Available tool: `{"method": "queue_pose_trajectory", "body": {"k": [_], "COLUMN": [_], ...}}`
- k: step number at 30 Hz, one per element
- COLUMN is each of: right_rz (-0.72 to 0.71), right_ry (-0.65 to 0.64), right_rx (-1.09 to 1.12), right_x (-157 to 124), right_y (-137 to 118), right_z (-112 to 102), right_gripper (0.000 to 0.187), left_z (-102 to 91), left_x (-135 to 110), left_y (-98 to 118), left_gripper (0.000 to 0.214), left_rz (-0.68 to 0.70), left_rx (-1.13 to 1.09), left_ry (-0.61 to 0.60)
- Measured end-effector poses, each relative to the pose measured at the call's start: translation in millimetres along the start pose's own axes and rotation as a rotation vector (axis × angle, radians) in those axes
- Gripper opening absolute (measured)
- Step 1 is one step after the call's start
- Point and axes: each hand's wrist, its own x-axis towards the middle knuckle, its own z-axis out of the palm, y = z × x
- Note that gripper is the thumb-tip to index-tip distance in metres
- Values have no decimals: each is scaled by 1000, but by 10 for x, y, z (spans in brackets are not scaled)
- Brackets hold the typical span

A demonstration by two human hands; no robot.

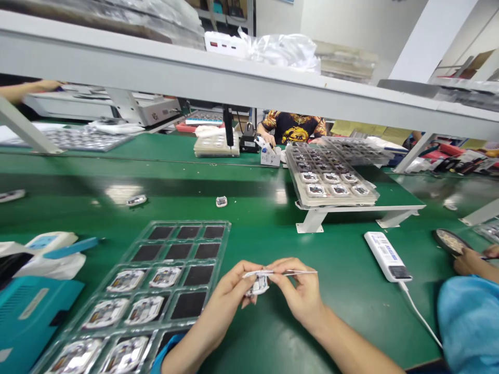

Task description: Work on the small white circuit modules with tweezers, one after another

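My left hand is closed on the edge of a small white electronic housing, its inner parts facing up. With thumb and fingertips pinched, my right hand meets the housing's upper right side. A thin whitish strip runs from the housing's top edge through my right fingers and sticks out to the right; its exact kind is unclear. Left of my hands lies a clear compartment tray. Similar white housings fill several of its front pockets, and dark pads show in the pockets farther back.
Loose housings lie on the green bench beyond me. Stacked trays stand on a low white stand. A white corded device is at right, near a co-worker's sleeve. A teal box sits left; a shelf beam crosses overhead.
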Motion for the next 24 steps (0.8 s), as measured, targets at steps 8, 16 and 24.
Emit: {"method": "queue_pose_trajectory", "body": {"k": [8, 16, 24], "right_rz": [56, -58, -217], "right_ry": [31, 36, 6], "right_rx": [21, -70, -136], "right_x": [50, 16, 10], "right_y": [29, 6, 52], "right_z": [-52, -67, -20], "right_gripper": [5, 13, 15], "left_z": [-53, -270, -665], "left_x": [29, 503, 1632], "left_y": [-57, 143, 332], "left_gripper": [39, 19, 23], "left_rz": [129, 333, 419], "left_rx": [80, 742, 1121], "left_ry": [-197, -76, 248]}}
